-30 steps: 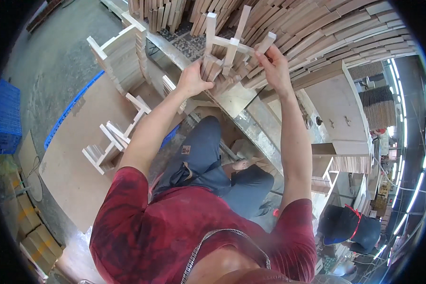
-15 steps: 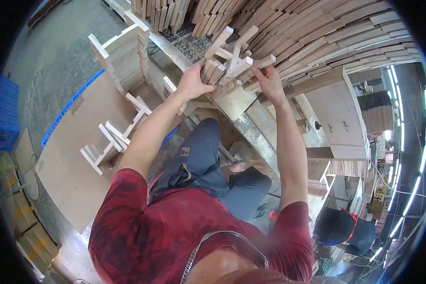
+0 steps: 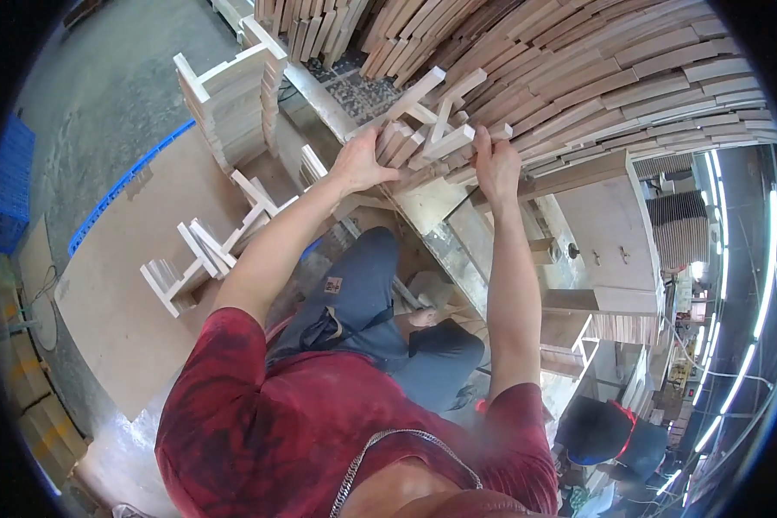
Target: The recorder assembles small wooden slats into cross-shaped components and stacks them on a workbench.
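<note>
Both arms reach forward to a cluster of pale wooden frame pieces (image 3: 449,145), made of bars joined by crosspieces, at the front of a worn bench. My left hand (image 3: 356,164) curls round the left side of this cluster, thumb toward me and fingers partly hidden behind short bar ends (image 3: 399,143). My right hand (image 3: 497,169) holds the right side, with bent fingers against a bar whose square end points up. Some fingertips are hidden by the wood.
Long rows of stacked wooden slats (image 3: 613,65) stand behind the bench (image 3: 436,207). To the left, a brown board (image 3: 121,285) bears more stacked H-shaped frames (image 3: 224,99). A wooden cabinet-like box (image 3: 609,229) is at the right. Blue crates (image 3: 9,177) stand far left.
The view has shifted slightly, so the cluster sits a little further right and lower in it. My right fingers have drawn closer together at the bar's end; my left hand stays at the cluster.
</note>
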{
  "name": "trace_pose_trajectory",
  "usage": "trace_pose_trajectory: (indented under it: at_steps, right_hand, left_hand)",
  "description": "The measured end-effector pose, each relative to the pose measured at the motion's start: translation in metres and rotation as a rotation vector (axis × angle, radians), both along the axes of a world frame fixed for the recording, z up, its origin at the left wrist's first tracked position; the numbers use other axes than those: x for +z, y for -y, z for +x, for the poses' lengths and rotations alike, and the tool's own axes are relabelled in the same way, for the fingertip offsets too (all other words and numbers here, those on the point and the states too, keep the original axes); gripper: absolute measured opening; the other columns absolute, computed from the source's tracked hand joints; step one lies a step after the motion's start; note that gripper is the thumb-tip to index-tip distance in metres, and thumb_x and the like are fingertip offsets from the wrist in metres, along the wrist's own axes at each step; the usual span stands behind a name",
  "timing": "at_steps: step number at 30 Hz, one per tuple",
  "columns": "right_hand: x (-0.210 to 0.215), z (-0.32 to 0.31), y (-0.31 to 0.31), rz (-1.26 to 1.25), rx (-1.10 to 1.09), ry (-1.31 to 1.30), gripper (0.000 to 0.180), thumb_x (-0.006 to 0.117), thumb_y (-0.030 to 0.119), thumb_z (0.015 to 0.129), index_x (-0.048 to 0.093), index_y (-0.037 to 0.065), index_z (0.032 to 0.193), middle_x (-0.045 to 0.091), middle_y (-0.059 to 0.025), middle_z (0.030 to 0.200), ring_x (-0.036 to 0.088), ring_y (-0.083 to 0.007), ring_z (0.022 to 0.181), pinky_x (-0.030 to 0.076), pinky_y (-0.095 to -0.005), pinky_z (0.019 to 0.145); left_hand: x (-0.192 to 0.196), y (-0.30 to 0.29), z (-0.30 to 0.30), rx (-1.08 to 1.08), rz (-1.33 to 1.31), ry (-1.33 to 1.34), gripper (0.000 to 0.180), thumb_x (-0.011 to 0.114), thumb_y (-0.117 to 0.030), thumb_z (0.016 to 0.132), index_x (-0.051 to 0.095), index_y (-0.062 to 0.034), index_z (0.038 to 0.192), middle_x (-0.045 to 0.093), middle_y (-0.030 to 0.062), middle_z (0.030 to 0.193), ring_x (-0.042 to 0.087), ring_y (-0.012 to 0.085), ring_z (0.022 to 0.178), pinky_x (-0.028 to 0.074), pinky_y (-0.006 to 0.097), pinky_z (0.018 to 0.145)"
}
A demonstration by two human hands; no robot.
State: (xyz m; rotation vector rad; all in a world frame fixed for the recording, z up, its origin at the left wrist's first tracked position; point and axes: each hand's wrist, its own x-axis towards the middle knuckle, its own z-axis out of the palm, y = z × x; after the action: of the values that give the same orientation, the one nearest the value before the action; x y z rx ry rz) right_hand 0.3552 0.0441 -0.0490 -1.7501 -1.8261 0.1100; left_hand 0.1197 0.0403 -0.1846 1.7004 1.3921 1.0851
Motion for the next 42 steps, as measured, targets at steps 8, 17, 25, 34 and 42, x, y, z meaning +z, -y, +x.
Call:
trace_pose_trajectory:
  at_steps: [8,17,25,34,42]
  right_hand:
    - [0.002,0.001,0.009,0.039,-0.084,0.095,0.047,0.06,0.038,0.098,0.072,-0.005,0.086,0.067,-0.0276,0.077,0.067,-0.0454,0.08,0.051,-0.0496,0.075]
    - [0.011,-0.006,0.017,0.074,-0.081,0.158,0.042,0.06,0.035,0.098,0.072,-0.004,0.089,0.068,-0.0272,0.079,0.067,-0.0455,0.079,0.051,-0.0502,0.074]
    - [-0.003,0.007,0.015,0.039,-0.008,0.042,0.044,0.06,0.035,0.097,0.071,-0.004,0.082,0.067,-0.0271,0.076,0.066,-0.0459,0.077,0.052,-0.051,0.073]
    - [-0.013,0.007,0.016,0.067,-0.07,0.048,0.049,0.057,0.037,0.099,0.073,-0.005,0.08,0.067,-0.02,0.064,0.07,-0.0342,0.067,0.053,-0.0422,0.068]
    - [-0.006,0.003,0.019,-0.057,-0.069,-0.033,0.048,0.058,0.037,0.099,0.071,-0.006,0.082,0.066,-0.0283,0.074,0.067,-0.0457,0.077,0.051,-0.0487,0.074]
  left_hand:
    - [-0.002,0.001,0.013,0.05,0.045,0.048,0.082,0.085,-0.033,0.056,0.057,-0.0012,0.126,0.067,0.022,0.113,0.065,0.0382,0.107,0.052,0.043,0.093]
    - [-0.009,0.002,0.018,0.026,0.045,0.182,0.081,0.085,-0.032,0.055,0.059,-0.0022,0.125,0.066,0.0213,0.118,0.065,0.0358,0.107,0.052,0.04,0.095]
    - [-0.006,-0.004,0.009,-0.086,0.084,0.321,0.083,0.087,-0.027,0.056,0.056,-0.002,0.129,0.068,0.02,0.114,0.068,0.0333,0.105,0.053,0.039,0.094]
    - [-0.017,-0.004,0.002,-0.131,0.104,0.252,0.075,0.081,-0.019,0.064,0.055,-0.0004,0.132,0.069,0.0178,0.113,0.067,0.0314,0.108,0.051,0.039,0.097]
    - [-0.029,-0.115,0.001,-0.1,-0.271,1.004,0.042,0.051,-0.036,0.098,0.071,-0.0007,0.108,0.072,0.0089,0.099,0.069,0.0188,0.09,0.053,0.028,0.078]
